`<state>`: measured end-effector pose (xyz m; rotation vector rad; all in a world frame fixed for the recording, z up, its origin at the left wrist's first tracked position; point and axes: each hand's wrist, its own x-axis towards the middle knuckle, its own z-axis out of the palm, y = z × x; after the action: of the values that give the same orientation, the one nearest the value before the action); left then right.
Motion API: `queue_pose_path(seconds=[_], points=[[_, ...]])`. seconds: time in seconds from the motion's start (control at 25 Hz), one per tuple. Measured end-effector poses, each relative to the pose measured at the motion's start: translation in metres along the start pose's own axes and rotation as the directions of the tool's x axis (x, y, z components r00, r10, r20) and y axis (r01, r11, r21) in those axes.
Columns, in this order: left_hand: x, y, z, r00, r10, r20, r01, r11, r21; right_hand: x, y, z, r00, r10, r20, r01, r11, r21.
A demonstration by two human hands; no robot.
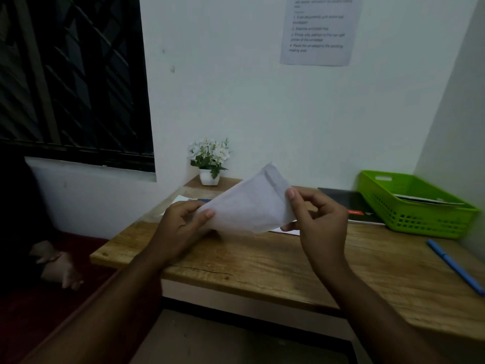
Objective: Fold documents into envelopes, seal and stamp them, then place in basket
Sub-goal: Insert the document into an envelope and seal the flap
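Holding a white envelope up over the counter, tilted, far end raised toward the wall. Pinched at its lower left corner by the left hand, thumb on top; gripped along the right edge by the right hand, fingers curled. Off to the right, a green basket with paper inside, just beside a dark book; nearer, a blue pen.
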<state>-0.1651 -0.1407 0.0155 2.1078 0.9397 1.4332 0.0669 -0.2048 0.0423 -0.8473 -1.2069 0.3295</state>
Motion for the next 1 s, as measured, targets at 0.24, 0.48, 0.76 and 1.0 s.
queue_pose_path(seconds=[0.24,0.48,0.76,1.0], points=[[0.037,0.013,0.019,0.992,0.128,0.007,-0.128,0.988,0.09,0.017,0.007,-0.05,0.986,0.162,0.032,-0.164,0.985,0.057],[0.078,0.018,0.027,0.968,0.178,0.175,-0.218,0.944,0.247,0.043,0.033,-0.085,0.857,0.441,0.266,-0.427,0.897,-0.112],[0.111,-0.017,0.055,0.978,0.002,0.209,-0.091,0.904,0.418,0.068,0.067,-0.077,0.789,0.529,0.312,-0.411,0.832,-0.372],[0.121,-0.026,0.103,0.955,0.036,0.295,-0.218,0.761,0.611,0.094,0.105,-0.058,0.848,0.48,0.224,-0.377,0.844,-0.382]])
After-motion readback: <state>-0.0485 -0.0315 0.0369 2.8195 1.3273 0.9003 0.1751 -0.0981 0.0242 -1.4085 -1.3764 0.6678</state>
